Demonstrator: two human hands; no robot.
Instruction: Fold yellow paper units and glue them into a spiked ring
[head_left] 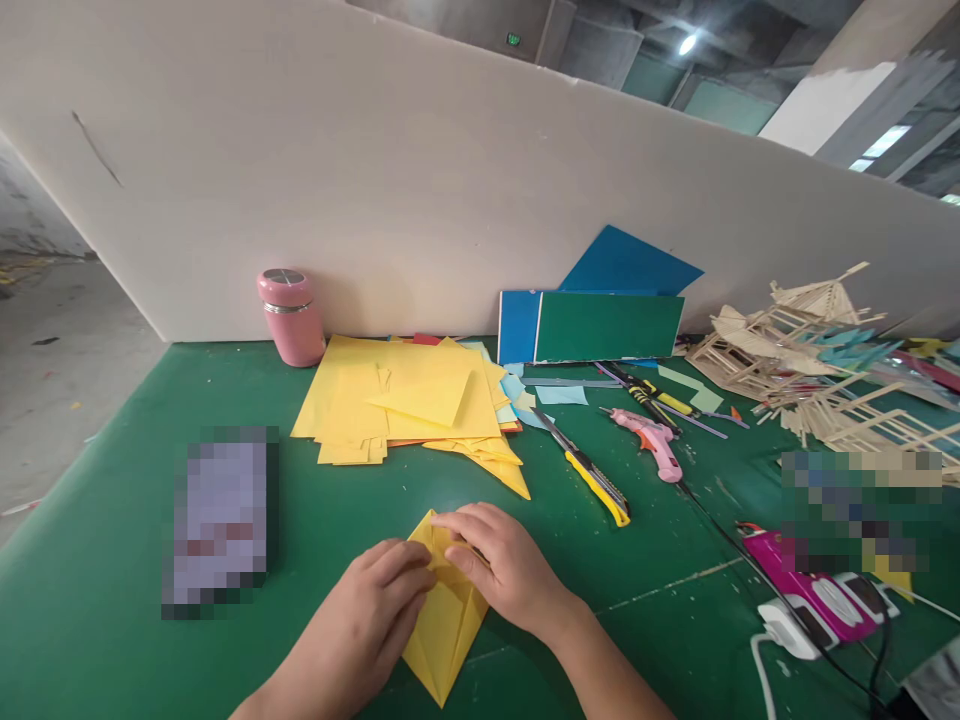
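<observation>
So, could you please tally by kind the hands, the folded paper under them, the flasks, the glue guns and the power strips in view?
Hands (left hand, right hand): 2
Folded paper: 1
Flask: 1
Glue gun: 1
Power strip: 1
Total: 6

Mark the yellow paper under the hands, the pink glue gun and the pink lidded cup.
Yellow paper (446, 618): head view, lower half.
Pink glue gun (655, 438): head view, body.
Pink lidded cup (293, 328): head view, side.

A person's left hand (379, 598) and right hand (511, 568) nearly meet, fingers (409, 553) bent, bare forearms (606, 662) angled in from below.
</observation>
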